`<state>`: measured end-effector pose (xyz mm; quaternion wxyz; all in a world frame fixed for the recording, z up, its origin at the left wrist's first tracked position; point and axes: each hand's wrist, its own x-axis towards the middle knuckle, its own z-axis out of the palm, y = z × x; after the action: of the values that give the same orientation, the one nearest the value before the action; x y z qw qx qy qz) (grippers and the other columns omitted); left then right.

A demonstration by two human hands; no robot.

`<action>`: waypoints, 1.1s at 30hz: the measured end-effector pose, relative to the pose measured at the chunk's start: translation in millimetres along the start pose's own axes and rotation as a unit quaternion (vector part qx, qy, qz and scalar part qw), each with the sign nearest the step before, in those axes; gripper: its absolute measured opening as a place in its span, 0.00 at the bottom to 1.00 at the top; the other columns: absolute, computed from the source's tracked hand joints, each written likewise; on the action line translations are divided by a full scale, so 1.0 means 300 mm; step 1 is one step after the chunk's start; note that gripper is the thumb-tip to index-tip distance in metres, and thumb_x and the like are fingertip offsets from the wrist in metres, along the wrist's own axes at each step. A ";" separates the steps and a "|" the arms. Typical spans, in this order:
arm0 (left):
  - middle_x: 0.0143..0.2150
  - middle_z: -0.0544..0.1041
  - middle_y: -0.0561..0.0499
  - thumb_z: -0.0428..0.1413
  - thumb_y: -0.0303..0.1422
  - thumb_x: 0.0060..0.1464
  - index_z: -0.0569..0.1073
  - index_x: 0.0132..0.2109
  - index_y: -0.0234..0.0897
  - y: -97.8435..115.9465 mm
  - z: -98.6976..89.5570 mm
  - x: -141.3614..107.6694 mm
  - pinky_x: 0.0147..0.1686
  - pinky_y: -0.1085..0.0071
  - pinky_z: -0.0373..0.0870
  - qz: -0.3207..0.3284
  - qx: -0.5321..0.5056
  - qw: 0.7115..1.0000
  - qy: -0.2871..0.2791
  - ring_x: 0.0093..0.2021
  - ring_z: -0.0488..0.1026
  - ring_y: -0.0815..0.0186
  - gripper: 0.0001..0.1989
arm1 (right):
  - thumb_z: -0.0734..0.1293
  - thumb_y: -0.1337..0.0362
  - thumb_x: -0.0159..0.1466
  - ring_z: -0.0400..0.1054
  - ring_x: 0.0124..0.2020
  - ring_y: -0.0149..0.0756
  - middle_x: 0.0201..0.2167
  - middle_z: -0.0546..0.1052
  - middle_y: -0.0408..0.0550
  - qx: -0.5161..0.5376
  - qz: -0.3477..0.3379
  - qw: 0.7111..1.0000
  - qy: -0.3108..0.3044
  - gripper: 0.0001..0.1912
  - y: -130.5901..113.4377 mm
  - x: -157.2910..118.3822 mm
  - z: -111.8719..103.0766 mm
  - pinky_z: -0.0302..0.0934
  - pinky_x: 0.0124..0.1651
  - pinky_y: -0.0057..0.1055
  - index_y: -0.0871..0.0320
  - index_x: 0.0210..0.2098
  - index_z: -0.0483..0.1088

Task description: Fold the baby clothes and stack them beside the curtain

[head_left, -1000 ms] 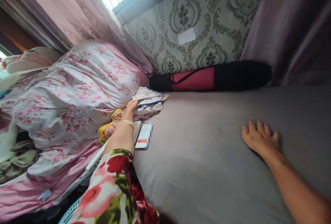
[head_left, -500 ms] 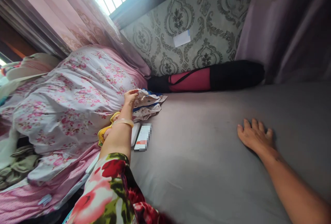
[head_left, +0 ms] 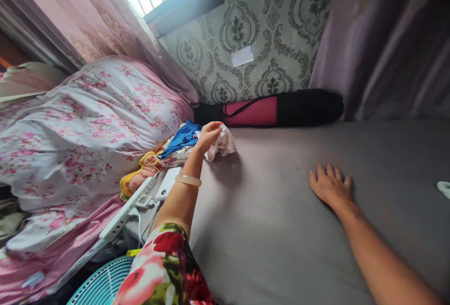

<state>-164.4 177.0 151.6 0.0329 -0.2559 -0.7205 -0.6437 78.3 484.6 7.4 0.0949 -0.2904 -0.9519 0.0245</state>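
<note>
My left hand [head_left: 210, 137], with a pale bangle on its wrist, is closed on a crumpled white cloth [head_left: 225, 142] held a little above the grey sheet [head_left: 274, 192]. Just left of it lies a small heap with a blue cloth [head_left: 184, 137] on top and white patterned fabric under it. My right hand [head_left: 331, 185] rests flat on the sheet at the right, fingers spread, holding nothing.
A pink and black roll [head_left: 253, 111] lies along the wall. At the left are a floral quilt [head_left: 105, 103], a yellow toy [head_left: 137, 180], a power strip [head_left: 123, 213], a white device [head_left: 168, 184] and a teal fan [head_left: 103, 284].
My left hand has moved right and lifted a white cloth off the heap, leaving the blue cloth more exposed. The view has shifted, showing the power strip and fan. My right hand stays flat.
</note>
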 end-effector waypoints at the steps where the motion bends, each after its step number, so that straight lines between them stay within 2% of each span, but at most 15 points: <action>1: 0.35 0.76 0.50 0.61 0.33 0.42 0.76 0.41 0.33 -0.009 0.046 -0.023 0.35 0.74 0.67 0.006 0.010 1.000 -0.012 0.33 0.70 0.69 0.16 | 0.47 0.58 0.70 0.52 0.65 0.57 0.63 0.62 0.65 0.005 -0.002 1.000 -0.001 0.29 0.004 0.000 0.000 0.47 0.61 0.58 0.67 0.61 0.62; 4: 0.35 0.76 0.51 0.58 0.31 0.46 0.76 0.41 0.34 -0.030 0.188 -0.103 0.34 0.75 0.66 0.002 0.053 0.998 -0.044 0.32 0.70 0.70 0.13 | 0.49 0.59 0.69 0.55 0.63 0.56 0.62 0.64 0.64 0.048 -0.019 0.999 0.000 0.28 0.013 0.009 0.001 0.48 0.61 0.60 0.66 0.60 0.63; 7: 0.31 0.74 0.53 0.54 0.29 0.50 0.76 0.44 0.34 -0.027 0.324 -0.184 0.30 0.76 0.64 -0.020 0.059 0.992 -0.112 0.27 0.67 0.72 0.14 | 0.53 0.61 0.66 0.59 0.62 0.51 0.61 0.66 0.63 0.164 -0.052 0.985 0.011 0.26 0.001 0.023 -0.013 0.52 0.62 0.54 0.64 0.60 0.63; 10: 0.25 0.71 0.54 0.52 0.28 0.53 0.76 0.48 0.33 0.002 0.436 -0.246 0.25 0.78 0.60 -0.040 0.049 0.980 -0.188 0.23 0.62 0.74 0.16 | 0.59 0.60 0.63 0.60 0.62 0.46 0.62 0.66 0.60 0.295 -0.108 0.949 0.012 0.29 -0.040 0.024 -0.050 0.55 0.62 0.46 0.61 0.62 0.60; 14: 0.27 0.73 0.53 0.51 0.24 0.51 0.78 0.47 0.31 0.060 0.534 -0.295 0.26 0.78 0.61 -0.005 0.041 0.957 -0.288 0.25 0.64 0.74 0.17 | 0.67 0.58 0.56 0.60 0.62 0.47 0.63 0.65 0.55 0.424 -0.173 0.889 -0.007 0.38 -0.097 0.001 -0.115 0.55 0.62 0.46 0.55 0.64 0.57; 17: 0.30 0.75 0.52 0.51 0.22 0.50 0.78 0.47 0.32 0.103 0.571 -0.322 0.26 0.77 0.62 0.030 0.043 0.925 -0.377 0.27 0.67 0.73 0.18 | 0.70 0.56 0.54 0.68 0.55 0.46 0.55 0.73 0.52 0.509 -0.205 0.835 -0.050 0.34 -0.111 -0.017 -0.153 0.61 0.57 0.42 0.56 0.60 0.63; 20: 0.33 0.77 0.50 0.53 0.26 0.53 0.77 0.47 0.32 0.133 0.588 -0.349 0.30 0.76 0.65 0.059 0.063 0.911 -0.404 0.31 0.70 0.70 0.15 | 0.71 0.54 0.52 0.73 0.39 0.44 0.37 0.80 0.49 0.538 -0.196 0.812 -0.108 0.21 -0.103 -0.023 -0.173 0.67 0.43 0.38 0.59 0.42 0.75; 22: 0.36 0.78 0.49 0.53 0.28 0.56 0.76 0.47 0.32 0.139 0.591 -0.364 0.33 0.74 0.67 0.069 0.072 0.918 -0.383 0.33 0.71 0.69 0.13 | 0.70 0.53 0.51 0.72 0.31 0.41 0.28 0.78 0.46 0.544 -0.169 0.814 -0.114 0.15 -0.099 -0.021 -0.177 0.66 0.35 0.35 0.60 0.30 0.75; 24: 0.39 0.77 0.47 0.54 0.30 0.57 0.75 0.48 0.34 0.131 0.587 -0.374 0.37 0.72 0.69 0.076 0.080 0.928 -0.357 0.36 0.72 0.67 0.12 | 0.69 0.54 0.51 0.69 0.28 0.38 0.24 0.76 0.44 0.553 -0.152 0.813 -0.099 0.13 -0.099 -0.018 -0.180 0.64 0.33 0.33 0.59 0.26 0.74; 28: 0.47 0.72 0.44 0.61 0.32 0.50 0.69 0.52 0.35 0.088 0.563 -0.388 0.45 0.66 0.69 0.121 0.139 0.931 -0.314 0.44 0.71 0.62 0.21 | 0.67 0.58 0.50 0.67 0.29 0.35 0.24 0.75 0.42 0.569 -0.125 0.811 -0.044 0.10 -0.109 -0.013 -0.193 0.61 0.35 0.31 0.58 0.27 0.74; 33: 0.50 0.66 0.44 0.52 0.21 0.47 0.62 0.53 0.37 0.040 0.545 -0.395 0.51 0.63 0.65 0.169 0.235 0.918 -0.270 0.50 0.66 0.60 0.24 | 0.65 0.56 0.52 0.63 0.27 0.33 0.24 0.72 0.42 0.584 -0.043 0.810 0.036 0.12 -0.108 -0.009 -0.222 0.57 0.31 0.27 0.59 0.28 0.74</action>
<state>-10.5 293.2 90.3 0.0049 -0.5229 -0.7786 -0.3468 75.7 455.5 75.5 0.2820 -0.1399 -0.7652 0.5616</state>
